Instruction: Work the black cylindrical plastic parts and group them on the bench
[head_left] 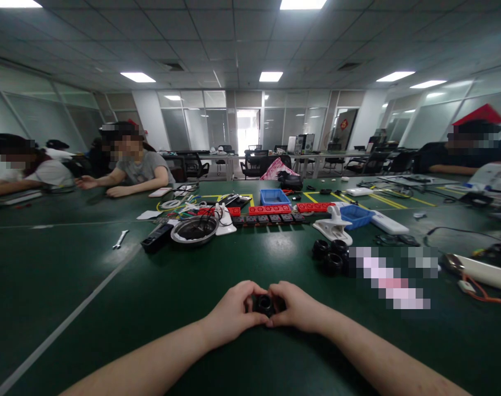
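Both my hands meet at the front middle of the green table [184, 341]. Between them is a small black tyre-like part [265, 303], its round hollow facing up towards me. My left hand [237, 308] curls thumb and fingers around its left side. From the right, my right hand [293, 308] grips the same part, the two thumbs nearly touching below it. Farther off to the right sits a cluster of several similar black tyre-like parts [333, 263], apart from my hands.
A metal bowl [194, 231] with cables, a black device [157, 237] and a wrench [120, 239] lie left. Red power strips [270, 209], blue trays [275, 197] and a white clip stand [331, 230] are beyond. A power bank-like device [481, 270] lies right. Other people sit around.
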Demonstrator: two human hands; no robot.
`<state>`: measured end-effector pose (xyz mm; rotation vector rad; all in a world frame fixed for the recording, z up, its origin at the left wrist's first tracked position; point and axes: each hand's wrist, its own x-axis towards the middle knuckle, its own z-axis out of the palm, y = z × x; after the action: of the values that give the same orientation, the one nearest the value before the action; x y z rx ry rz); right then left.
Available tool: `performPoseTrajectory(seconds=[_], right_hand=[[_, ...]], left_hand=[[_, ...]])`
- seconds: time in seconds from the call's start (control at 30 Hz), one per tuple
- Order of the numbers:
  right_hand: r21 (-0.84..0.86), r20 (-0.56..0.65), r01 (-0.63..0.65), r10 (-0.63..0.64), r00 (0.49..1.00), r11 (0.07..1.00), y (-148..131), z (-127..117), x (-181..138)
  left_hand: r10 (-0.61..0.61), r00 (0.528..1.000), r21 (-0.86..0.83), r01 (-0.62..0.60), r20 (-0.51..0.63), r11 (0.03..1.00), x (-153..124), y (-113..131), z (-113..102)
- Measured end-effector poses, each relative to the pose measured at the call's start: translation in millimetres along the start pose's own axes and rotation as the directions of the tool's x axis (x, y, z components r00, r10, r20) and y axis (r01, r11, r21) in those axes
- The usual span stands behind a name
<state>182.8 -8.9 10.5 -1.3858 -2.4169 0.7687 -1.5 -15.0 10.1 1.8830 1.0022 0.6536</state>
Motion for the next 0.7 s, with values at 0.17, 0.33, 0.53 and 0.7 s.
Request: performPoseTrajectory(seconds=[0.17,0.33,0.53,0.7], right_hand=[[-0.281,-0.134,-0.033,-0.005,0.991,0.959,-11.1,11.5,0.5],[-0.282,-0.08,0.056,-0.081,0.994,0.958,-11.1,3.9,-2.3],[-0.007,0.063,0.138,-0.137,0.989,0.99,4.1,-8.5,-0.6],[-0.063,-0.018,0.032,-0.033,0.999,0.997,1.1,2.4,0.6]], left_hand=[[-0.064,0.993,0.043,0.068,-0.1,0.997,-0.8,-1.2,4.6],[-0.028,0.996,0.031,0.031,-0.082,0.999,1.1,-2.2,1.6],[0.027,1.0,0.015,-0.026,-0.013,1.0,2.1,-0.9,-3.4],[0.003,0.999,0.02,-0.003,-0.034,1.0,2.1,-0.7,-3.2]])
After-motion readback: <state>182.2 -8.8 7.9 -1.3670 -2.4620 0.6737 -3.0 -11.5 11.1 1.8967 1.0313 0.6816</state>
